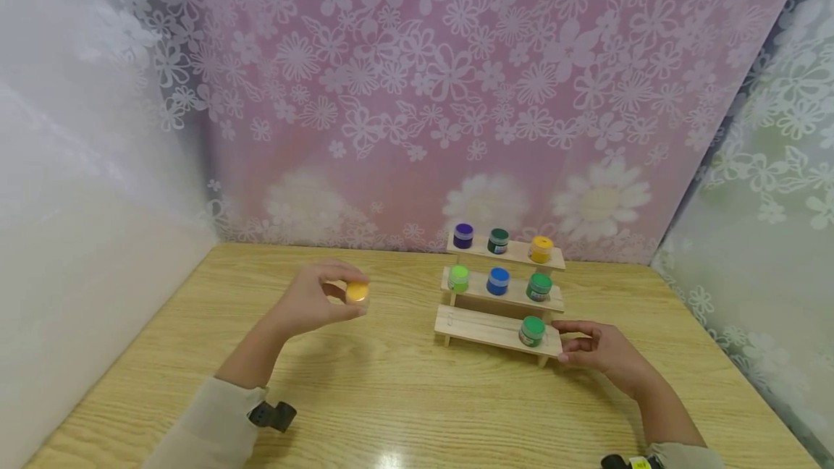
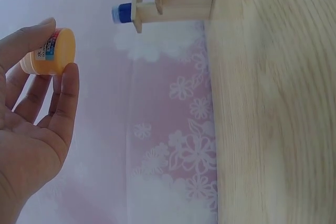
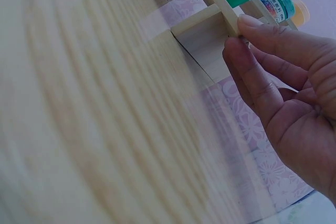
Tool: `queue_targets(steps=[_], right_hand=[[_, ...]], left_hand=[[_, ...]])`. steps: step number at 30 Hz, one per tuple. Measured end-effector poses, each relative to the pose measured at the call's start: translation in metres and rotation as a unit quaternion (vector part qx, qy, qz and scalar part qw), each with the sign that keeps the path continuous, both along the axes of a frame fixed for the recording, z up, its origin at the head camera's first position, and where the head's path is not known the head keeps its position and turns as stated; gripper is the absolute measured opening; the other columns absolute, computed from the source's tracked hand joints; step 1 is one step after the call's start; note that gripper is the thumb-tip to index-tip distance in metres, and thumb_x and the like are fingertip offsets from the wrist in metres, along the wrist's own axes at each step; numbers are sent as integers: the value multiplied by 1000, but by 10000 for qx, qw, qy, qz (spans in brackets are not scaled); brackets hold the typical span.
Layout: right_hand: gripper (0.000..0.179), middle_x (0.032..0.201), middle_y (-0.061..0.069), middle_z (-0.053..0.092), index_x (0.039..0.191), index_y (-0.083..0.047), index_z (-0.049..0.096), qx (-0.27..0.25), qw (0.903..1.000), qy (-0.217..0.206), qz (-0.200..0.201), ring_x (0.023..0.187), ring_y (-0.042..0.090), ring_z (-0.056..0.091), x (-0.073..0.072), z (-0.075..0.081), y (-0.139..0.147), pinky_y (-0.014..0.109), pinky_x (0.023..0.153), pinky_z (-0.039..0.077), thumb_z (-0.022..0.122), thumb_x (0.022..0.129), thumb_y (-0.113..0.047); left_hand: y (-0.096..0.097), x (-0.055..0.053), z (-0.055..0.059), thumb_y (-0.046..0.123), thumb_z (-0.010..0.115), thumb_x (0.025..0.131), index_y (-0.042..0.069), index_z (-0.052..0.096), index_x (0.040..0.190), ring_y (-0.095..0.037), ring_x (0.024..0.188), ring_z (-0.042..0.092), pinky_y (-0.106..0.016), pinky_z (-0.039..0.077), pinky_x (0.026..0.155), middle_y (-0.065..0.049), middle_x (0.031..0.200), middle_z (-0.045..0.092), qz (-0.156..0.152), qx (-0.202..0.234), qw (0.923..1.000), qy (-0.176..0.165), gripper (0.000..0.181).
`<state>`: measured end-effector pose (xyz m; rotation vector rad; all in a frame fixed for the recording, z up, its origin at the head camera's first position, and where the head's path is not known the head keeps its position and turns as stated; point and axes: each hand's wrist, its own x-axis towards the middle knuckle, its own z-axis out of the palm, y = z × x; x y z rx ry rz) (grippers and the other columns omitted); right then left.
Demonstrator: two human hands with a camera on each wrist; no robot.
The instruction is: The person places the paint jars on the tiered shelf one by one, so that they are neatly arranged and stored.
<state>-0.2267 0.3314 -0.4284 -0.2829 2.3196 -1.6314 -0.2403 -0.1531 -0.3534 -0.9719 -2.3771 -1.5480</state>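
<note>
My left hand [image 1: 321, 297] pinches a small paint jar [image 1: 357, 293] with an orange-yellow lid between thumb and fingers, above the table on the left. In the left wrist view, the jar's label [image 2: 51, 45] faces the camera. A three-tier wooden display rack [image 1: 485, 327] stands to the right. My right hand [image 1: 602, 355] pinches the right end of its lowest shelf, with the thumb on the near side. On that shelf sits one green jar [image 1: 532, 331]. The right wrist view shows the thumb and fingers [image 3: 247, 59] at the shelf's end.
The middle shelf bears light green [image 1: 458, 279], blue [image 1: 498, 281] and green [image 1: 538, 286] jars. Purple [image 1: 463, 236], dark green [image 1: 498, 241] and yellow [image 1: 541, 249] jars stand on top. A flowered curtain [image 1: 417, 93] hangs behind the wooden table [image 1: 404, 396].
</note>
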Motion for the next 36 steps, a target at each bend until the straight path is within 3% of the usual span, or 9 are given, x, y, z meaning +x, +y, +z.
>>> queue_targets(steps=[3, 12, 24, 32, 36], right_hand=[[64, 102, 20, 57, 132, 1, 38, 19, 10000, 1, -16, 89, 25, 59, 0, 0, 0, 37, 76, 50, 68, 78, -15], [64, 104, 21, 56, 132, 2, 38, -6, 10000, 46, 8, 90, 24, 59, 0, 0, 0, 38, 76, 50, 68, 78, -15], [64, 104, 23, 56, 132, 2, 37, -44, 9999, 61, 66, 89, 25, 59, -1, -1, 1, 38, 76, 50, 68, 78, -14], [63, 103, 23, 56, 132, 2, 38, -56, 10000, 62, 49, 89, 24, 59, -1, -1, 1, 38, 76, 50, 68, 78, -14], [64, 103, 23, 56, 132, 2, 38, -51, 9999, 61, 64, 89, 25, 59, -1, -1, 1, 38, 76, 50, 68, 78, -14]], left_hand=[[6, 3, 1, 19, 78, 67, 17, 67, 101, -17, 90, 55, -30, 53, 67, -1, 104, 59, -126, 71, 9998, -96, 36], [29, 25, 20, 0, 75, 67, 3, 66, 100, -23, 88, 55, -33, 53, 65, -10, 101, 59, -427, 292, 9984, -233, 34], [45, 11, -4, 20, 78, 68, 17, 67, 100, -17, 86, 56, -31, 53, 62, 1, 100, 59, -610, 262, 9978, -18, 35], [60, 13, 0, 15, 77, 68, 15, 68, 100, -15, 87, 56, -30, 53, 62, 1, 100, 59, -792, 198, 9966, 55, 34], [69, 24, 12, 8, 77, 67, 10, 68, 99, -14, 87, 56, -29, 53, 62, -1, 100, 60, -821, 106, 9966, 35, 33]])
